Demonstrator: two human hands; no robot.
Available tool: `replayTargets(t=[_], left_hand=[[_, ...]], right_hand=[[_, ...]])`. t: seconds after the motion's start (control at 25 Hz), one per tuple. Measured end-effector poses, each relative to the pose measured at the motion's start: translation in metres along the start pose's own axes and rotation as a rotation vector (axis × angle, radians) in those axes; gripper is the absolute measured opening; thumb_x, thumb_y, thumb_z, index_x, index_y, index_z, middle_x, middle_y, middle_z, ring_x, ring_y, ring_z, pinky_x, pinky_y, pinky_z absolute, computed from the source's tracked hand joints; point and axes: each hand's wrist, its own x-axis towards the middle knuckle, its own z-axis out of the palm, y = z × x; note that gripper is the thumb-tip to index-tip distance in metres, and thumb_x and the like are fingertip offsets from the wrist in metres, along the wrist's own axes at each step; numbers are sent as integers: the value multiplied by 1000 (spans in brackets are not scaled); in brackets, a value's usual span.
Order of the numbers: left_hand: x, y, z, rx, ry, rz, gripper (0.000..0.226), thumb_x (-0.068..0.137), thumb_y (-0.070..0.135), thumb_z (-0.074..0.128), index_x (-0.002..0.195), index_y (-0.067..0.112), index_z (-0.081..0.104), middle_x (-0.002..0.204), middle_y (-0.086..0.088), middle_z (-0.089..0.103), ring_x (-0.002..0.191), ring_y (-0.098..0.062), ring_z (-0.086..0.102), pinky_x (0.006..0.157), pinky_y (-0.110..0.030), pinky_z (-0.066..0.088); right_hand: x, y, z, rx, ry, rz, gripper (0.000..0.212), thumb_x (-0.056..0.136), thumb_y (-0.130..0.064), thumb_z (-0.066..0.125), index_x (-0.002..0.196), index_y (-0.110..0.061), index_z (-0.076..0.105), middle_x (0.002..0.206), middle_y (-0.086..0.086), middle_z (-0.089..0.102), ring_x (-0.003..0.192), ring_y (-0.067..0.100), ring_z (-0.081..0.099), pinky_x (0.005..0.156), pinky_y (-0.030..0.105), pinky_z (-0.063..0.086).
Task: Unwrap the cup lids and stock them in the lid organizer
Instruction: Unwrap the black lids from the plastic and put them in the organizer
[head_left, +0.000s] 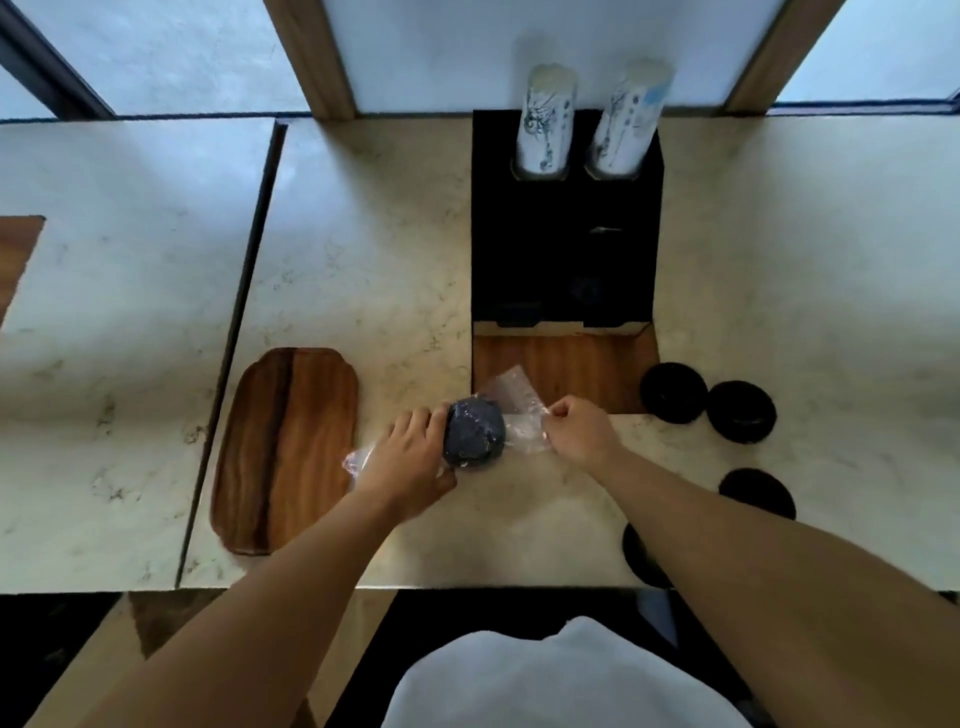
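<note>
A stack of dark cup lids lies on the marble counter, wrapped in clear plastic. My left hand grips the stack's left side, with loose wrap bunched under it. My right hand pinches the wrap's free end just right of the stack. The black lid organizer stands right behind, on a wooden base. Several bare black lid stacks sit to the right; another stack is partly hidden by my right forearm.
Two tall sleeves of white printed cups stand in the organizer's back slots. A wooden tray lies left of my hands. A dark seam splits the counter, and the counter's front edge runs below my forearms.
</note>
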Motion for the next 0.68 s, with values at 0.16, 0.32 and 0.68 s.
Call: replayTargets(t=[0.16,0.32,0.68], left_hand=[[0,12,6,56,-48,73,86,86,51,59,154,12,23,136,-11,50,121,-32,48,103,-44,42],[-8,10,7,107,-48,149,85,85,48,64,153,9,29,134,-14,53,119,-35,51,101,-46,44],[-7,4,2,72,-13,184,110,80,81,47,158,8,21,149,-15,44,136,-34,43,116,-48,32]], right_hand=[[-19,31,3,86,37,78,9,89,-20,62,90,-13,68,88,7,73,81,24,71,61,26,50],[-32,46,9,112,21,89,9,88,-23,62,79,-22,59,80,3,72,75,22,72,58,27,52],[-39,43,-2,143,26,63,23,85,-34,66,102,-20,60,94,-5,63,82,11,63,64,24,49]])
